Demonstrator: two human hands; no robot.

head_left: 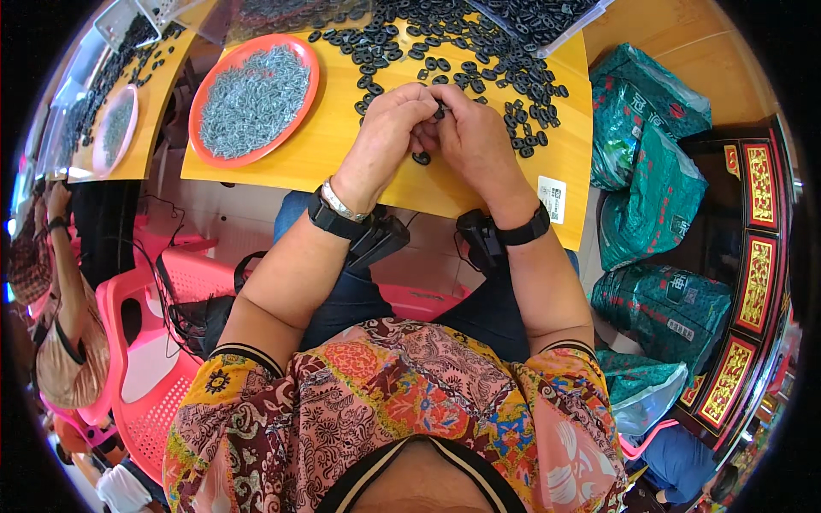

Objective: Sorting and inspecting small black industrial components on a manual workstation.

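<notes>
Close together over the yellow table (256, 179), my left hand (389, 128) and my right hand (475, 141) meet at their fingertips. Both are closed around a small black plastic part (440, 111), mostly hidden by the fingers. Whether anything else is pinched with it cannot be seen. Just below the fingers lies another black oval part (422, 158). Many loose black oval parts (522, 111) are scattered beyond and to the right of my hands. To the left, an orange-red plate (195, 120) holds a heap of small silvery screws (256, 103).
A clear bin (556, 43) of black parts stands at the far right. Green woven bags (654, 201) line the right side. At left are a pink chair (154, 427), another table with a plate of screws (117, 128), and a seated person (73, 333).
</notes>
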